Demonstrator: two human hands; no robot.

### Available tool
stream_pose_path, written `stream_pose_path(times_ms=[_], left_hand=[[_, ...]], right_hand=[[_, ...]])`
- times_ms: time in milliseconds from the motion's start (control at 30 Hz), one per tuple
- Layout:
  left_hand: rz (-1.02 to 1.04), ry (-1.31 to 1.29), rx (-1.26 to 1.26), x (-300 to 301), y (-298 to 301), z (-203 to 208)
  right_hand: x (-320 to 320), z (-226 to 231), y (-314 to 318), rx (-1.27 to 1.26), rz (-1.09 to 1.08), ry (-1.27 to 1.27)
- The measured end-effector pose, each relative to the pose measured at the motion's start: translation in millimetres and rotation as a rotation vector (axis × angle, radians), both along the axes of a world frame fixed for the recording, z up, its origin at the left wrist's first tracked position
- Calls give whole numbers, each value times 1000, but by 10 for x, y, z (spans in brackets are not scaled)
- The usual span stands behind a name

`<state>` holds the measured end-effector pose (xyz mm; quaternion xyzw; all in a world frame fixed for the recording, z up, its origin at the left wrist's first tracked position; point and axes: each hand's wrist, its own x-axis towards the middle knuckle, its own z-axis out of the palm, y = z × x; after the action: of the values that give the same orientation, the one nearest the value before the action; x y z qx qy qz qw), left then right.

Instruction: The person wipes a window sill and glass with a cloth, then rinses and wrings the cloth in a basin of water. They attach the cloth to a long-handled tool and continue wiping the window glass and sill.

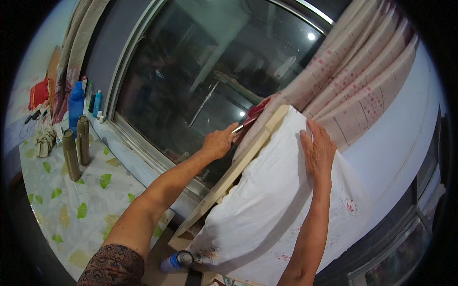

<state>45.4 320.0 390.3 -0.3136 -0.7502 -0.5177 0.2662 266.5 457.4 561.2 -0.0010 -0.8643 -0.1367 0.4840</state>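
Note:
My left hand (219,143) is closed on a slim dark red tool (251,119) with a silver collar. Its far end widens against the patterned curtain, and I cannot tell its exact kind. Lying flat with fingers stretched, my right hand (318,150) rests on a white cloth (267,190). This cloth drapes over a piece of furniture with a pale wooden edge (253,150), which slants up between my hands. Small red flower patterns show low on the cloth.
A dark window (191,81) stands beyond my left arm, and a pink patterned curtain (353,81) hangs at the right. Two brown flasks (71,155) and a blue bottle (76,105) stand by a leaf-patterned tablecloth (95,209). Low in front is a blue can (176,261).

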Motion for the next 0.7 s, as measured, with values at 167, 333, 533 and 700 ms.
stream_pose_path(times_ms=[167, 333, 533, 700], left_hand=[[-36, -10, 36, -105, -113, 273], [100, 17, 270, -769, -68, 879], [300, -172, 545, -1833, -824, 988], [277, -225, 580, -1557, -808, 1189]], right_hand=[[-62, -81, -31, -12, -7, 0], [-45, -105, -45, -22, 2, 26], [-85, -106, -63, -31, 16, 27], [-54, -116, -23, 8, 11, 51]])
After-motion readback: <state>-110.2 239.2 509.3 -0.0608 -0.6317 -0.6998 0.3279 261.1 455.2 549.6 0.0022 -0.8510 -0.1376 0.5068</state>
